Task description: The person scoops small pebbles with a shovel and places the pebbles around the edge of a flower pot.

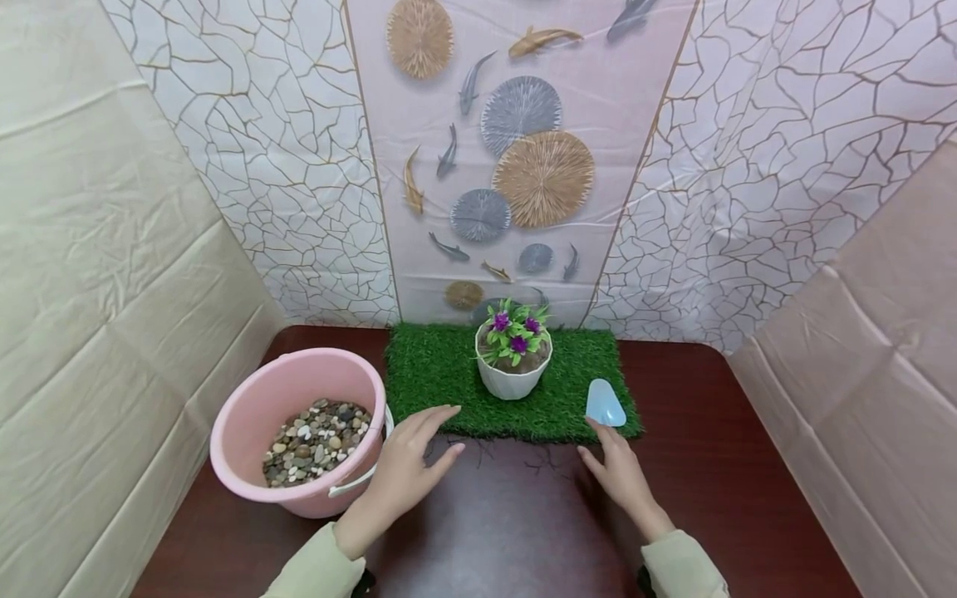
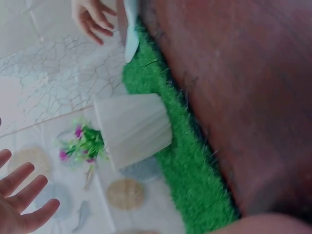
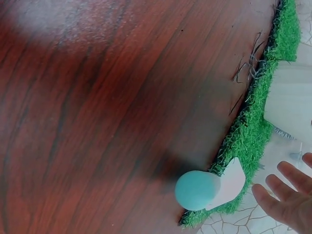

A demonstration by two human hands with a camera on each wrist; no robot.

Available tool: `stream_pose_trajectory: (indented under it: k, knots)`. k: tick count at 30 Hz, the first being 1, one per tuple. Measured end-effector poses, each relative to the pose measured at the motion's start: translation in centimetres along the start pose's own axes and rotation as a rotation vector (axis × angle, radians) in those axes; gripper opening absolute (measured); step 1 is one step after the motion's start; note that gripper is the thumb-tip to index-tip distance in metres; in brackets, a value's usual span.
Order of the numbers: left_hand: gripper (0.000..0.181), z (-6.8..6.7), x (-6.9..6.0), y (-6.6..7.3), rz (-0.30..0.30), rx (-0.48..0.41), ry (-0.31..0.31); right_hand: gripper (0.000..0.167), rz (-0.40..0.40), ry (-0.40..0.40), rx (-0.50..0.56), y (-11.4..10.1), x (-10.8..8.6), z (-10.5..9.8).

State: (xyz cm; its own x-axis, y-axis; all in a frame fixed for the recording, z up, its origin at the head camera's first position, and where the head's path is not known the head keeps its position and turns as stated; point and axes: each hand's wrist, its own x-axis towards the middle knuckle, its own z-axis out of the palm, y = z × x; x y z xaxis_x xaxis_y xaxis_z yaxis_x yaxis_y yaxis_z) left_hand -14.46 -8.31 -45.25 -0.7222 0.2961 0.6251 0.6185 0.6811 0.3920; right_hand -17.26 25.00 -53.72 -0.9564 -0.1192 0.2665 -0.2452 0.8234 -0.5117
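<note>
My left hand is held over the table's front area beside the pink bucket, fingers extended and holding nothing. Across from it, my right hand has its fingers loosely extended near a small light-blue scoop-like piece. That piece lies at the right front corner of a green turf mat; its rounded teal end shows in the right wrist view. A white faceted pot with purple flowers stands upright on the mat, between and beyond both hands. In the left wrist view the pot appears sideways.
Pebbles of mixed colours lie in the bucket, whose white handle hangs down its right side. Dark reddish-brown tabletop extends around the mat. Cloth-covered panels stand at both sides, with a patterned backdrop behind.
</note>
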Motion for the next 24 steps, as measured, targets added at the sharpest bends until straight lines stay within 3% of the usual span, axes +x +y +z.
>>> stream_pose_trajectory:
  k: [6,15,20,24]
  knots:
    - [0.051,-1.9,0.1,-0.1,0.026,0.004,0.046,0.056,-0.014,-0.006,-0.003,-0.5,0.2,0.1]
    - [0.048,-5.5,0.5,-0.7,0.032,0.049,0.107,0.053,-0.109,0.034,-0.123,-0.1,0.1,0.4]
    - [0.047,-7.7,0.8,-1.8,0.004,0.052,0.140,0.053,-0.114,0.027,-0.140,0.0,0.1,0.4]
    - [0.053,-9.3,0.8,-3.4,-0.055,0.024,0.119,0.052,-0.122,0.037,-0.147,0.1,0.0,0.3]
